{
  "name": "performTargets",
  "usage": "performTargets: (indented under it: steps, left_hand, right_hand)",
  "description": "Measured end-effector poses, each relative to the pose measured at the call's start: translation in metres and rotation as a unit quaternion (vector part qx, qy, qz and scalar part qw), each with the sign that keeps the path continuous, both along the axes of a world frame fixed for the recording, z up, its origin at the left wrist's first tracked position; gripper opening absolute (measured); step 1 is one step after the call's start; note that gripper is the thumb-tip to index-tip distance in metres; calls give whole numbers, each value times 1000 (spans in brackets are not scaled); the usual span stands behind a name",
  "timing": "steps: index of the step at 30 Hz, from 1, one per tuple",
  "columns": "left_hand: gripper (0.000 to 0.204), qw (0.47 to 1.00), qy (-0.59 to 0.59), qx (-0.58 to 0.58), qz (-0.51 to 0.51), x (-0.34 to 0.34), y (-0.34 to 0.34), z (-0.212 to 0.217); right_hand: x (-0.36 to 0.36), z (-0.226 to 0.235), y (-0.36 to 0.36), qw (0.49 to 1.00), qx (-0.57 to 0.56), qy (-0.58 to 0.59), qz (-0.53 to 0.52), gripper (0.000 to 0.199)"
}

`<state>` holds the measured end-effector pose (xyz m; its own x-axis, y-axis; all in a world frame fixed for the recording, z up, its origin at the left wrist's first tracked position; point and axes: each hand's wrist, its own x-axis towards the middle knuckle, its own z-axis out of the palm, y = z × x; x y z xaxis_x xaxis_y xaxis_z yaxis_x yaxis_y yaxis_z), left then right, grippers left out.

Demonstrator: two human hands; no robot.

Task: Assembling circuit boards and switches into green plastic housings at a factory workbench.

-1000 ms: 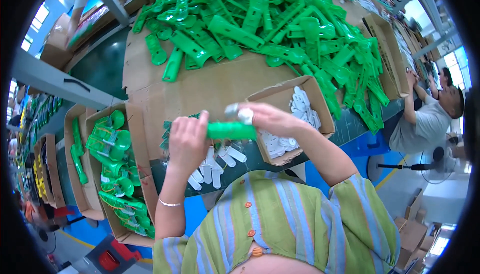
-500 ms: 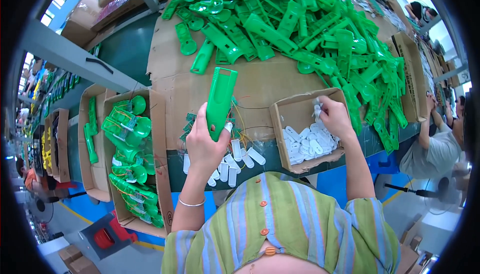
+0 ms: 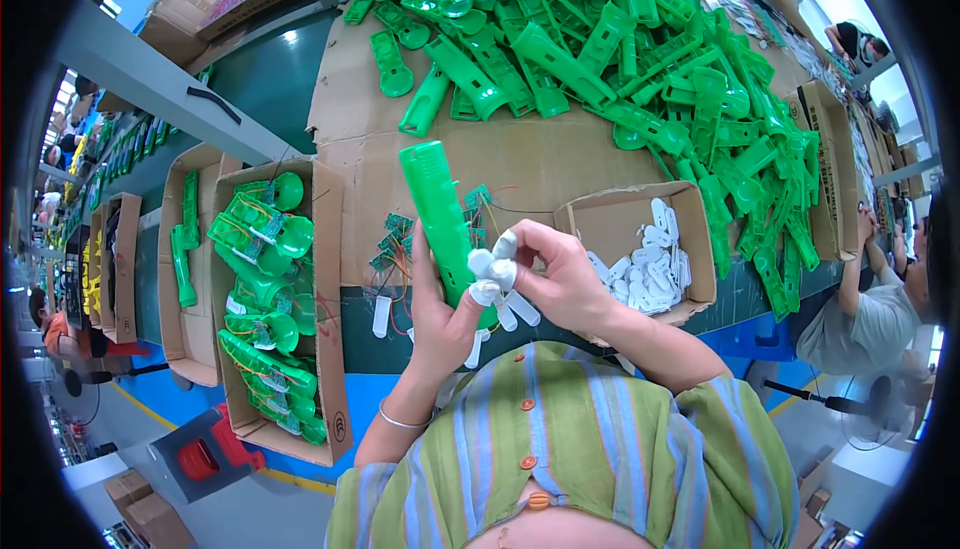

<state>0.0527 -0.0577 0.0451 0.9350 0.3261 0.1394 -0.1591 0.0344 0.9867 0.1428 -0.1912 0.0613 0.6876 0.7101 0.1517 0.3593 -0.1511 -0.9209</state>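
Note:
My left hand (image 3: 438, 327) is closed around a long green plastic housing (image 3: 436, 199), held upright and tilted a little left. My right hand (image 3: 568, 287) meets it at the housing's lower end, fingers pinched on a small white plastic piece (image 3: 480, 262). White covers on my fingertips partly hide that piece; whether it touches the housing I cannot tell. Just behind my hands lie small circuit boards (image 3: 396, 239) with thin coloured wires. White oblong plastic pieces (image 3: 381, 317) are scattered at the table's near edge, and more of them (image 3: 650, 274) lie in a cardboard box (image 3: 706, 234) to the right.
A large heap of green housings (image 3: 590, 59) covers the far side of the cardboard sheet (image 3: 365, 174). On the left, a cardboard box (image 3: 328, 329) holds green housings with wired boards. A metal post (image 3: 170, 84) rises at the far left. Other people (image 3: 870, 309) work on the right.
My right hand has come out of the white-piece box and moved left to the housing, a white piece in its fingers. The housing now leans left instead of right.

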Motion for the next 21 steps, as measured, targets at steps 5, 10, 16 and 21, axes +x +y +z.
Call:
performTargets:
  steps: [5,10,16,21]
  left_hand:
    - [79,1000,-17,23,1,-2,0,-3]
    - [83,999,-14,28,-10,-7,0,-1]
    - [83,998,39,25,-36,-14,9,-7]
    - [63,973,86,-199,84,-28,25,-32]
  right_hand:
    - [-4,-1,6,938,129,321,17,7]
    - [-12,-8,5,945,128,300,9,7]
    - [-6,-8,7,957,101,270,28,8]
    - [60,-23,24,999,-5,6,-36,15]
